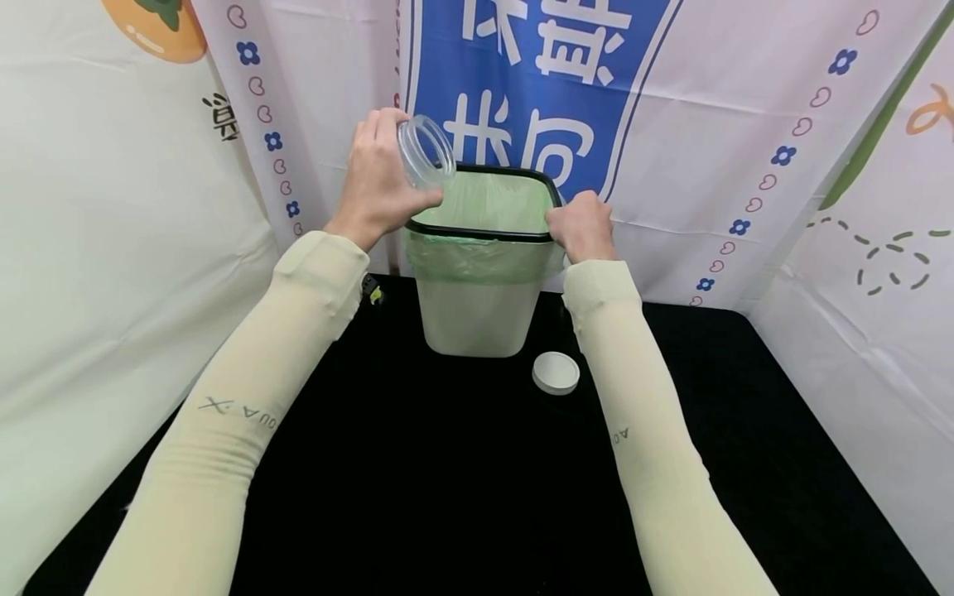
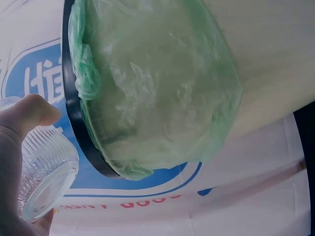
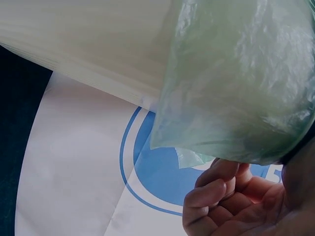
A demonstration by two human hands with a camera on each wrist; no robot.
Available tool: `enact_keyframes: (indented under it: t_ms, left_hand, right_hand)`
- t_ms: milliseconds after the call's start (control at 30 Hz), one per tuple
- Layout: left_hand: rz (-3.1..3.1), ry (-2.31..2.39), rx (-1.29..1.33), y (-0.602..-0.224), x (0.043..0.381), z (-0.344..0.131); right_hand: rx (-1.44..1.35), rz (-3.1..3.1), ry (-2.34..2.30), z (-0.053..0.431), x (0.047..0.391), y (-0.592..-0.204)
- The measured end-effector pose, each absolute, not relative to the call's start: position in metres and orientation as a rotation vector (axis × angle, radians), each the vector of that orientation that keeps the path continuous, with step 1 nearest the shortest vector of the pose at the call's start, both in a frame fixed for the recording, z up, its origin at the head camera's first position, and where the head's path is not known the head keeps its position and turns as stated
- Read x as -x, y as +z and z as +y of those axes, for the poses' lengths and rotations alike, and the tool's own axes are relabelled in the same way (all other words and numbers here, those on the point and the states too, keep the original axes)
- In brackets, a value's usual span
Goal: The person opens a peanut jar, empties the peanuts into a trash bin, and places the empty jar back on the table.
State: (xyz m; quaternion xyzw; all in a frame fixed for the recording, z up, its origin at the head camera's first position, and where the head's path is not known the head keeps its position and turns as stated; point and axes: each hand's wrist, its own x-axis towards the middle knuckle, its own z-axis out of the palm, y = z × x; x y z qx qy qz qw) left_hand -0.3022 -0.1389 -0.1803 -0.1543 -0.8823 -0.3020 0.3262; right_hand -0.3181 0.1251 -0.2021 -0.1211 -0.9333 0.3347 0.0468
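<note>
My left hand [image 1: 383, 170] grips a clear jar [image 1: 426, 152] tilted on its side, its open mouth turned right over the left end of the trash can's rim. In the left wrist view the ribbed jar [image 2: 49, 169] shows its base, beside the black rim [image 2: 78, 118]. The white trash can [image 1: 477, 319] stands upright with a green bag [image 1: 484, 203] lining it and folded over the outside. My right hand [image 1: 583, 225], fingers curled, holds the rim's right corner. In the right wrist view the curled fingers [image 3: 209, 196] are just below the bag's hanging edge [image 3: 216, 147].
A white round lid [image 1: 556, 373] lies on the black table [image 1: 447, 480], in front of the can and to its right. A small black and yellow object [image 1: 372, 289] is left of the can. Printed cloth [image 1: 701, 149] hangs close behind it.
</note>
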Motion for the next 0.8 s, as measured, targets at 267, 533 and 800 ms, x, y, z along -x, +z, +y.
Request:
enact_keyframes:
  t_ms: [267, 533, 800]
  left_hand:
    - [-2.278, -0.902, 0.365, -0.182, 0.298, -0.140]
    - [-2.259, -1.034, 0.311, -0.183, 0.291, -0.139]
    - [-2.273, -1.128, 0.285, -0.186, 0.281, -0.134]
  right_hand:
    - [0.369, -2.845, 1.029, 0.124, 0.319, -0.202]
    - [0.367, -2.841, 1.030, 0.124, 0.319, -0.202]
    - [0.374, -2.833, 1.035, 0.125, 0.320, -0.204]
